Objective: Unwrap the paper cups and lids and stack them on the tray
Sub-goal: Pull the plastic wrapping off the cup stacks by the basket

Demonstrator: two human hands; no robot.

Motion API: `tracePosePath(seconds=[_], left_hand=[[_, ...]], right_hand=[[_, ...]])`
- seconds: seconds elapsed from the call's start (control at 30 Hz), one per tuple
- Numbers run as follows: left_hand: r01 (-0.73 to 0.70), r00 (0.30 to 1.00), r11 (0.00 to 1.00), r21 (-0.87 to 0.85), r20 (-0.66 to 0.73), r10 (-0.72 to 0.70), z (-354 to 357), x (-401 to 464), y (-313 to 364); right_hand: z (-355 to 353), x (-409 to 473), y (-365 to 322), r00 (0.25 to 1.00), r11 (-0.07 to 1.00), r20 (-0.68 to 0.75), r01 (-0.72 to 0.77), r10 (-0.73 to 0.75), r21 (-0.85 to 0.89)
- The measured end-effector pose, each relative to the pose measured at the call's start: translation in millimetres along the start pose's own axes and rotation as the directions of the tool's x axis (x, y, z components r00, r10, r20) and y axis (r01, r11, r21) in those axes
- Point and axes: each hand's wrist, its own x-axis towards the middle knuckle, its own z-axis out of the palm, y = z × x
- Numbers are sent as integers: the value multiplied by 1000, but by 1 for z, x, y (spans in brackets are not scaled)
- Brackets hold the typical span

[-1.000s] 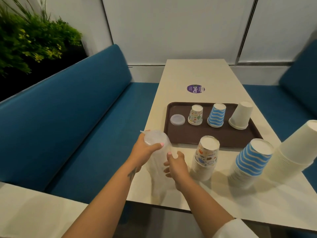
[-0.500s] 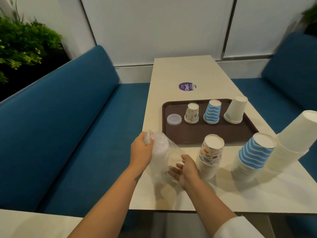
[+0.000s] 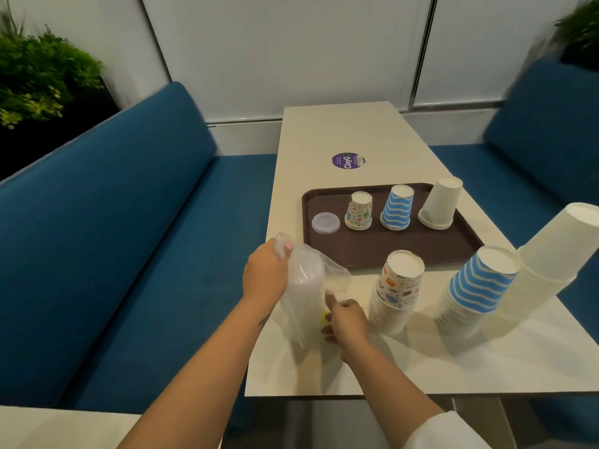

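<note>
Gripping the clear wrapper (image 3: 327, 270) at its top, our left hand (image 3: 264, 275) steadies the sleeve of lids (image 3: 303, 296) on the table (image 3: 340, 131); our right hand (image 3: 345, 320) pinches the plastic lower down. Right of us, the tray (image 3: 372, 251) carries a lid (image 3: 325, 223) and three upturned cups.

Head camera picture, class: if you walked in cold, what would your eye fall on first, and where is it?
First, the two hands at the table's near left edge: the left hand grips the top of a clear plastic sleeve of lids, and the right hand pinches it lower down. Next, three tall upside-down cup stacks stand to their right: patterned, blue-and-white striped, plain white. Behind them lies the brown rectangular tray.
</note>
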Motion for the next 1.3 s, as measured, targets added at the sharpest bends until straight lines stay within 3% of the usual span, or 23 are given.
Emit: tracePosePath(seconds=[0.13, 0.23, 0.4, 0.5, 0.6, 0.87, 0.93, 1.0, 1.03, 1.07, 1.1, 1.2, 1.3], left_hand=[[29, 1000, 998, 63, -13, -28, 1, 3, -1], [61, 998, 998, -14, -8, -61, 3, 7, -4], [105, 981, 983, -152, 179, -77, 4, 10, -3], [92, 970, 992, -92, 233, -69, 5, 11, -9], [131, 972, 980, -148, 215, -97, 4, 12, -10], [187, 977, 962, -197, 141, -161, 4, 18, -3], [173, 979, 968, -181, 141, -149, 5, 19, -3], [161, 980, 971, -177, 144, -136, 5, 20, -4], [159, 980, 971, -178, 145, -134, 6, 21, -4], [160, 980, 970, -182, 145, -134, 7, 21, -5], [162, 980, 968, -191, 142, -136, 8, 22, -7], [160, 981, 967, -199, 140, -134, 10, 23, -10], [129, 985, 974, -188, 136, -105, 11, 26, -14]], right_hand=[[5, 1, 2, 995, 994, -1, 103, -103, 23], [6, -1, -2, 987, 992, 97, 121, -125, 45], [12, 4, 2, 970, 992, 216, 124, -114, -35], [10, 6, 2, 979, 980, 146, 160, -142, -117], [6, 6, 1, 972, 953, 67, 234, -225, -195], [8, -3, -12, 955, 940, -92, 293, -281, 174], [5, -3, -19, 985, 874, 27, 138, -170, 466], [1, -5, -27, 966, 614, 257, -186, -28, 767], [-1, -6, -28, 944, 493, 330, -291, 9, 820], [-1, -7, -27, 927, 440, 372, -350, 38, 827], [0, -5, -25, 920, 453, 387, -374, 69, 809], [3, -6, -22, 926, 703, 364, -323, 96, 634], [6, -8, -32, 943, 864, 331, -137, -36, 485]])
